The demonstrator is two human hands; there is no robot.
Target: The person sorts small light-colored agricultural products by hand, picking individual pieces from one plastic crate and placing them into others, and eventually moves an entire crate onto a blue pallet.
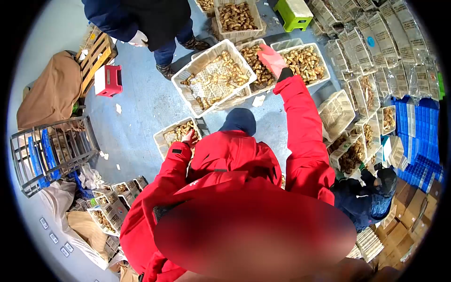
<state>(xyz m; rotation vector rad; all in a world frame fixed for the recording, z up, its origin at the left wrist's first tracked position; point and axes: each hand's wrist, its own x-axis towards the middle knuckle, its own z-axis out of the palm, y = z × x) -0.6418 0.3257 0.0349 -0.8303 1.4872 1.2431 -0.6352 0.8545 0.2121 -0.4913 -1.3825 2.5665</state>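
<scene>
Pieces of brown-and-cream, knobbly, mushroom-like produce (260,69) lie directly below the right hand (272,58), which wears a pink glove. Its fingers are extended and directed away from the red sleeve (305,127); whether they grip a piece cannot be determined. The hand sits over the adjoining sides of two white plastic crates, a partly covered crate (249,43) to its left and a well-filled crate (324,60) to its right.

Left hand (189,136) is at the near-right side of a small white crate (159,146) containing similar pieces; its grip cannot be determined.

Large white mesh-floored crate (187,98) stands ahead of the left hand and left of the right hand, thinly covered. Its long axis runs slantwise, the far-right end nearer the right hand. Pieces throughout point in mixed directions, with no common long axis.

Writing: small white labels (53,238) with dark print, well behind and left of the left hand, are illegible. A round blue sticker (371,41), well right of the right hand, is also unreadable.

Beyond the left hand, a co-worker's white-gloved hand (139,39) hangs against dark clothing.
</scene>
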